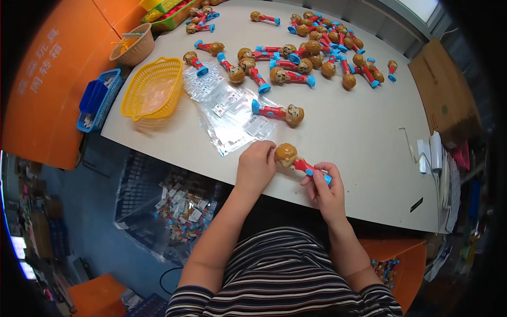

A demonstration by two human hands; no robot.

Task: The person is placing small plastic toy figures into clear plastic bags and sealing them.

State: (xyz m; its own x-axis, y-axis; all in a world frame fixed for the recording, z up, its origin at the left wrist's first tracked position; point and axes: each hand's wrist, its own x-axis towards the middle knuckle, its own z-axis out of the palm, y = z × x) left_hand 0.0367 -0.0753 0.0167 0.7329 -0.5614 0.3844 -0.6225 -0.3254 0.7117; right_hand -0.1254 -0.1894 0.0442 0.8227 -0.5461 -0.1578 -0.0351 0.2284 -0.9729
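Observation:
Near the table's front edge I hold a toy figure point(303, 165) with a big brown-haired head, a red body and a blue base. Its head tilts up toward the left. My right hand point(327, 193) is closed around the blue base end. At the head end, my left hand point(257, 168) is curled with its fingertips against the head, partly hidden from view. Just beyond lies another such figure point(274, 111), its base resting on clear printed plastic bags point(232, 113). Many more of these figures point(317, 37) lie scattered and heaped on the far part of the table.
On the table's left stand a yellow basket point(127, 100) and a tan basket point(117, 53). A blue basket point(82, 122) hangs by its left edge. Below is a dark crate point(129, 203) with bagged pieces. A cardboard box point(446, 95) stands right; an orange bin point(409, 274) sits low right.

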